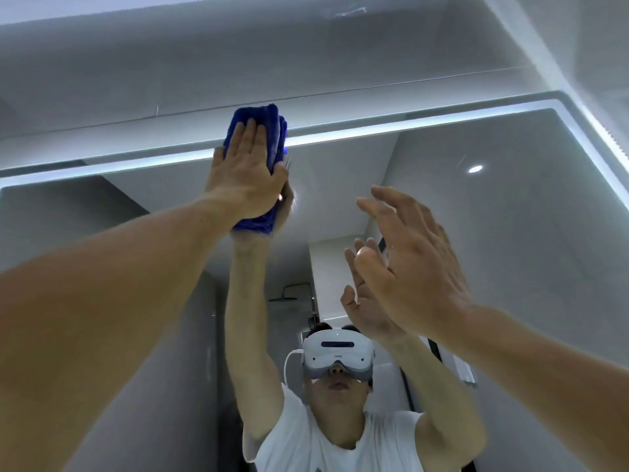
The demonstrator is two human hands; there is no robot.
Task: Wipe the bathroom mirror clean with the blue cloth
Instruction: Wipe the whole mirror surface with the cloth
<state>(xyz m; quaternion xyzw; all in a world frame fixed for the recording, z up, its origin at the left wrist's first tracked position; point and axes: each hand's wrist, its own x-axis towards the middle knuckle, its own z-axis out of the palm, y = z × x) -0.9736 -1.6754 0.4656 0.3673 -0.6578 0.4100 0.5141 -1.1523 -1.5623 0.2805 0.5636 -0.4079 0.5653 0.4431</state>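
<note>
Mirror (510, 233) fills most of the view on the bathroom wall (306, 56), and a light strip (391, 127) runs along its top edge. The blue cloth (262, 114) lies directly across this light strip, folded into a thick pad; its upper end reaches a little above the strip and its lower end hangs below the strip. The left hand (245, 175) presses the cloth flat against the glass with straight fingers, so the hand is flat and pushes, it does not grip. The right hand (418, 267) is raised below the strip and well to the right of the cloth; its fingers are spread and relaxed and it holds nothing. I cannot tell if it touches the glass. I judge that the wiping step is in hand now, at the top border of the mirror. The next move probably calls for a sideways stroke along the strip with even pressure, and then lower strokes that overlap, because the large area of glass below the strip needs the cloth too. The arm is stretched high, so the pressure can become weak there.
</note>
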